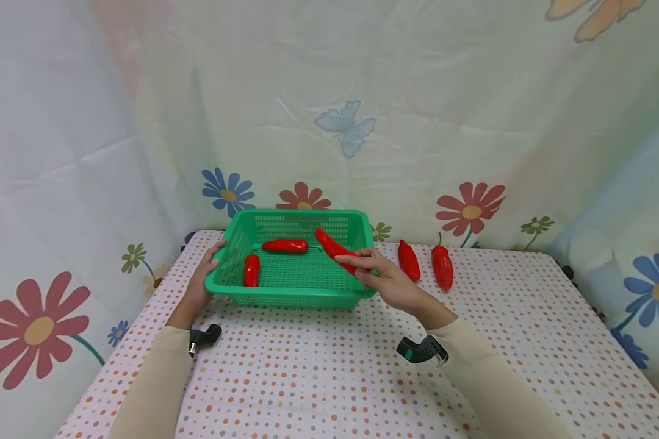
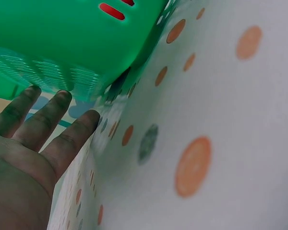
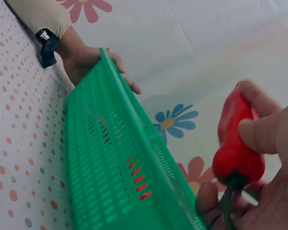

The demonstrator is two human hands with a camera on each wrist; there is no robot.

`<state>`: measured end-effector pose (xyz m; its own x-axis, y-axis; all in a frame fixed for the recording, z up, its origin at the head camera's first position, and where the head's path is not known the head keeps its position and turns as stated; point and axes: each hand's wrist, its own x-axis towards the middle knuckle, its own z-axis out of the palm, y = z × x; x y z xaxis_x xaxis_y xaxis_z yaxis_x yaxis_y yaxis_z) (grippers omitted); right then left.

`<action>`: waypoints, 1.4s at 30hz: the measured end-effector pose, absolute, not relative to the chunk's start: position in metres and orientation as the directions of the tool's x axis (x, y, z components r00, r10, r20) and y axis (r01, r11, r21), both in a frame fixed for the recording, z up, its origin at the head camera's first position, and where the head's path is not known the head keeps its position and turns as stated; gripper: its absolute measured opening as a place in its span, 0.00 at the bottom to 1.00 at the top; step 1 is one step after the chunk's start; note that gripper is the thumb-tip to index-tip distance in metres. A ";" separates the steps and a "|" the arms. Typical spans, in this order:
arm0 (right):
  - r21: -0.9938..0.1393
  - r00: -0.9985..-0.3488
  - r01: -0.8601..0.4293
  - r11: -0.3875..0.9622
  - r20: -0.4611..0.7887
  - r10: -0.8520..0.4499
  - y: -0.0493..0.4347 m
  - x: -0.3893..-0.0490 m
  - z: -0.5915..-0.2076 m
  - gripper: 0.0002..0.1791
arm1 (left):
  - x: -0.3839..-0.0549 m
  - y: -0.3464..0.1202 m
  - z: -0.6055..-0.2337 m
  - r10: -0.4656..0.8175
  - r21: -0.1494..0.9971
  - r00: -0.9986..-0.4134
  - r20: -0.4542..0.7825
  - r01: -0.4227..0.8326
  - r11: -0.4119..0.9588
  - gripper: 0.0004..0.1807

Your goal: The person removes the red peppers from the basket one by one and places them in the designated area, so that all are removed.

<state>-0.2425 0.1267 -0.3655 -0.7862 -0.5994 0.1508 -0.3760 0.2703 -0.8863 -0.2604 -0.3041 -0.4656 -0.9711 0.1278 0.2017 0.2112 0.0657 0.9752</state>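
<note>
My right hand (image 1: 387,280) holds a long red chili pepper (image 1: 332,245) above the right part of a green plastic basket (image 1: 296,297). In the right wrist view, the thumb and a finger pinch this pepper (image 3: 237,143), its green stem pointing down. My left hand (image 1: 200,277) is at the basket's left side, touching the rim. The left wrist view shows its fingers (image 2: 69,141) stretched out along the outer wall. Inside the basket, one red pepper (image 1: 285,246) lies sideways near the back, and another (image 1: 251,270) lies lengthwise at the left.
Right of the basket, two more red peppers lie on the dotted tablecloth: one (image 1: 409,261) close to the basket and one (image 1: 442,268) farther right. A curtain (image 1: 406,164) printed with flowers and butterflies hangs behind the table's back edge.
</note>
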 end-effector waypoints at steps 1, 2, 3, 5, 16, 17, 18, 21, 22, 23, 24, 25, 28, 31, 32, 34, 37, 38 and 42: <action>-0.892 -0.785 -0.376 0.250 0.164 -0.598 0.130 -0.241 -0.366 0.22 | -0.260 -0.304 -0.465 0.126 0.976 -0.972 0.200 0.209 0.064 0.29; -0.898 -0.784 -0.376 0.228 0.178 -0.594 0.133 -0.239 -0.368 0.22 | -0.260 -0.304 -0.465 0.122 0.977 -0.973 0.196 0.205 0.064 0.29; -0.903 -0.786 -0.376 0.207 0.193 -0.588 0.137 -0.238 -0.369 0.22 | -0.259 -0.304 -0.465 0.121 0.977 -0.973 0.196 0.205 0.062 0.29; -0.910 -0.802 -0.370 0.184 0.213 -0.557 0.143 -0.234 -0.373 0.21 | -0.259 -0.304 -0.465 0.121 0.979 -0.975 0.189 0.197 0.060 0.29; -0.946 -0.861 -0.286 0.152 0.185 -0.473 0.168 -0.221 -0.387 0.23 | -0.261 -0.303 -0.465 0.122 0.976 -0.973 0.195 0.205 0.074 0.29; -0.951 -0.874 -0.266 0.157 0.169 -0.456 0.171 -0.220 -0.388 0.23 | -0.261 -0.303 -0.465 0.122 0.976 -0.973 0.197 0.206 0.067 0.29; -0.956 -0.886 -0.246 0.158 0.156 -0.437 0.174 -0.220 -0.389 0.23 | -0.261 -0.303 -0.464 0.122 0.977 -0.973 0.197 0.205 0.061 0.29; -0.969 -0.921 -0.192 0.158 0.122 -0.369 0.184 -0.221 -0.391 0.25 | -0.261 -0.302 -0.464 0.116 0.978 -0.973 0.197 0.204 0.049 0.29; -0.970 -0.932 -0.180 0.165 0.114 -0.344 0.187 -0.221 -0.391 0.25 | -0.261 -0.302 -0.464 0.116 0.978 -0.974 0.195 0.201 0.046 0.29; -0.970 -0.941 -0.172 0.172 0.110 -0.320 0.191 -0.222 -0.391 0.26 | -0.261 -0.302 -0.464 0.119 0.978 -0.973 0.195 0.203 0.052 0.29; -0.969 -0.947 -0.171 0.177 0.112 -0.300 0.195 -0.223 -0.391 0.27 | -0.260 -0.303 -0.464 0.120 0.978 -0.974 0.194 0.202 0.058 0.29; -0.968 -0.953 -0.171 0.182 0.115 -0.282 0.199 -0.224 -0.391 0.27 | -0.260 -0.303 -0.464 0.120 0.978 -0.974 0.192 0.200 0.060 0.29; -0.953 -0.964 -0.183 0.240 0.127 -0.232 0.214 -0.228 -0.391 0.28 | -0.260 -0.303 -0.463 0.121 0.979 -0.975 0.186 0.195 0.065 0.29; -0.918 -0.972 -0.197 0.345 0.137 -0.191 0.231 -0.234 -0.394 0.28 | -0.261 -0.304 -0.463 0.123 0.980 -0.976 0.180 0.189 0.059 0.29; -0.902 -0.974 -0.196 0.384 0.136 -0.179 0.236 -0.236 -0.395 0.28 | -0.261 -0.304 -0.463 0.126 0.980 -0.975 0.181 0.190 0.060 0.29; -0.874 -0.977 -0.199 0.443 0.140 -0.164 0.247 -0.240 -0.398 0.28 | -0.261 -0.305 -0.463 0.131 0.980 -0.975 0.181 0.190 0.062 0.29; -0.845 -0.977 -0.206 0.494 0.152 -0.148 0.260 -0.246 -0.403 0.27 | -0.261 -0.305 -0.463 0.133 0.979 -0.974 0.182 0.192 0.066 0.29; -0.837 -0.978 -0.206 0.507 0.156 -0.139 0.264 -0.248 -0.405 0.27 | -0.261 -0.305 -0.463 0.133 0.979 -0.974 0.181 0.191 0.066 0.29; -0.801 -0.981 -0.192 0.567 0.171 -0.092 0.280 -0.256 -0.411 0.27 | -0.261 -0.305 -0.463 0.126 0.980 -0.976 0.176 0.185 0.069 0.29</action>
<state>-0.2556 0.2798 -0.4113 -0.9811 -0.0916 0.1705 -0.1922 0.5670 -0.8010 -0.2608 -0.3049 -0.4631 -0.9764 0.1256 0.1755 0.1851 0.0688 0.9803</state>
